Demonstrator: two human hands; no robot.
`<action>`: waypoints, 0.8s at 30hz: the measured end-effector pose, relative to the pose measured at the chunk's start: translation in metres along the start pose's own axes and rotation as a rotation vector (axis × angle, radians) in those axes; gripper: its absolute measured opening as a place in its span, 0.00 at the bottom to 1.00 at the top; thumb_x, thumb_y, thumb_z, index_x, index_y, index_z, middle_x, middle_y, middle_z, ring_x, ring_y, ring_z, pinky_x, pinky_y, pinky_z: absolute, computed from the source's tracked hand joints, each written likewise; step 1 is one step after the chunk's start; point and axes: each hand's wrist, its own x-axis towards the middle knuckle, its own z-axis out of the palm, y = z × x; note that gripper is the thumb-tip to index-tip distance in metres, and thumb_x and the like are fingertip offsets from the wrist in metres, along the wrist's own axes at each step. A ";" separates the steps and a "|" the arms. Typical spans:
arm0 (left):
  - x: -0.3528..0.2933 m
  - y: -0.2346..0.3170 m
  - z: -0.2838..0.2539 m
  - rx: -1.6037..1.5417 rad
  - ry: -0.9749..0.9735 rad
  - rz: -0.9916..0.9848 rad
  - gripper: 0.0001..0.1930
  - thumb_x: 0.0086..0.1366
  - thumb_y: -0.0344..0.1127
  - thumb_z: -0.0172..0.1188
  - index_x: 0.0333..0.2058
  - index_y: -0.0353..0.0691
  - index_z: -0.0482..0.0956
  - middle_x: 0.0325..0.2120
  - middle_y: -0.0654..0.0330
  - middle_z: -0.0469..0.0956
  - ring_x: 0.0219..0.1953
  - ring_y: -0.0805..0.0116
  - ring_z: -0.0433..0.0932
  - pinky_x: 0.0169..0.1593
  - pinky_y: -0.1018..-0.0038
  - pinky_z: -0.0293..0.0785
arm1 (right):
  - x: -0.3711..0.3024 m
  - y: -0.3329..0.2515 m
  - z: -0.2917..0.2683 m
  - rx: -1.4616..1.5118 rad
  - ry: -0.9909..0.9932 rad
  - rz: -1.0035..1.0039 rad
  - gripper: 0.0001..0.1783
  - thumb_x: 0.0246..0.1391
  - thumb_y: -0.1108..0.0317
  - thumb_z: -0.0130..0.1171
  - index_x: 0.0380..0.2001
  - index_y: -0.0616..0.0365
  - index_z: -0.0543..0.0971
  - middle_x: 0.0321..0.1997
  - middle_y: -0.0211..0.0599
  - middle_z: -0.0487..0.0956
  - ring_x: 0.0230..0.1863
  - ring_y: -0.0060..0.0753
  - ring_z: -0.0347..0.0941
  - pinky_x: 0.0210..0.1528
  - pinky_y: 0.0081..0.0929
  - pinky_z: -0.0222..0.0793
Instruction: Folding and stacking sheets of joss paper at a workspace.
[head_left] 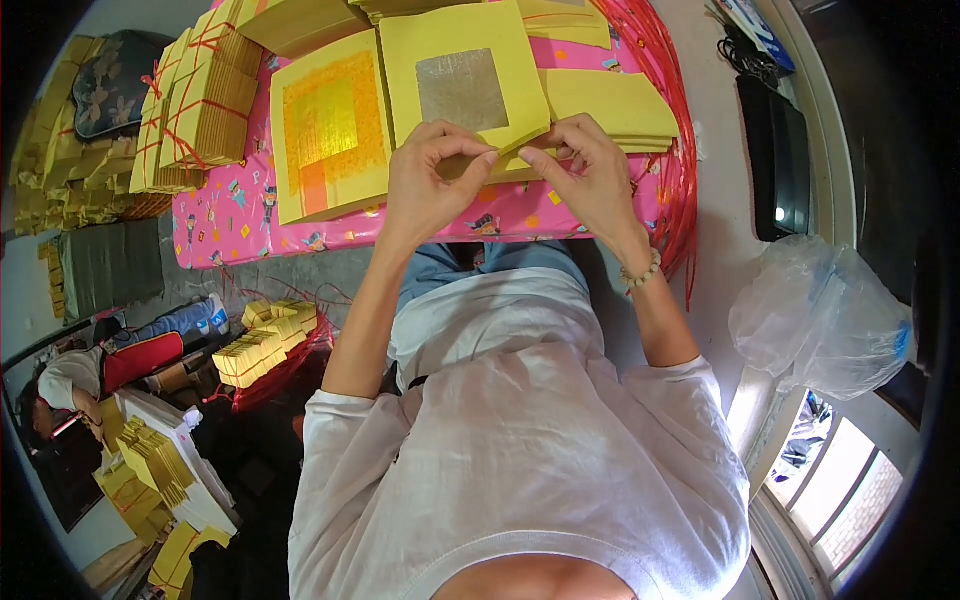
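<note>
Yellow paper sheets with a silver square lie in front of me on the table, their near edge lifted a little. My left hand is closed at that edge, thumb and fingers pinching the paper. Around the near right corner, my right hand is closed too, its thumb close to the left one. Left of these sheets is a yellow stack whose top sheet bears a gold square on an orange patch. Another plain yellow paper stack sits just right of them, partly behind my right hand.
Bundles of yellow paper tied with red string stand at the table's left. Long red strings hang over the right edge of the pink patterned tablecloth. A clear plastic bag hangs at right. Another person is at lower left.
</note>
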 end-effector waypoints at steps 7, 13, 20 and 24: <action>0.000 0.003 -0.001 -0.002 0.004 -0.005 0.03 0.54 0.27 0.66 0.29 0.36 0.84 0.29 0.59 0.79 0.35 0.69 0.77 0.42 0.76 0.71 | 0.000 0.000 0.000 -0.001 0.016 -0.028 0.16 0.47 0.60 0.69 0.32 0.62 0.80 0.32 0.36 0.76 0.28 0.33 0.75 0.30 0.26 0.72; -0.001 0.002 -0.001 -0.014 0.003 -0.025 0.03 0.54 0.28 0.66 0.29 0.36 0.84 0.29 0.59 0.79 0.36 0.69 0.77 0.43 0.76 0.71 | 0.000 -0.002 -0.001 -0.013 0.007 -0.017 0.17 0.47 0.60 0.69 0.32 0.63 0.80 0.32 0.36 0.76 0.29 0.33 0.76 0.30 0.27 0.72; 0.000 0.000 0.001 -0.035 0.042 -0.007 0.03 0.52 0.30 0.66 0.27 0.37 0.83 0.27 0.59 0.80 0.34 0.64 0.77 0.40 0.72 0.72 | 0.000 0.000 -0.001 -0.015 0.002 -0.011 0.18 0.47 0.59 0.69 0.33 0.63 0.80 0.32 0.36 0.76 0.29 0.33 0.76 0.31 0.26 0.72; 0.000 -0.001 0.002 -0.060 0.034 -0.020 0.04 0.52 0.30 0.66 0.27 0.37 0.84 0.27 0.59 0.79 0.34 0.64 0.77 0.40 0.72 0.72 | 0.001 0.001 -0.001 -0.013 0.009 -0.034 0.17 0.47 0.59 0.69 0.33 0.63 0.80 0.32 0.37 0.76 0.30 0.33 0.76 0.31 0.26 0.73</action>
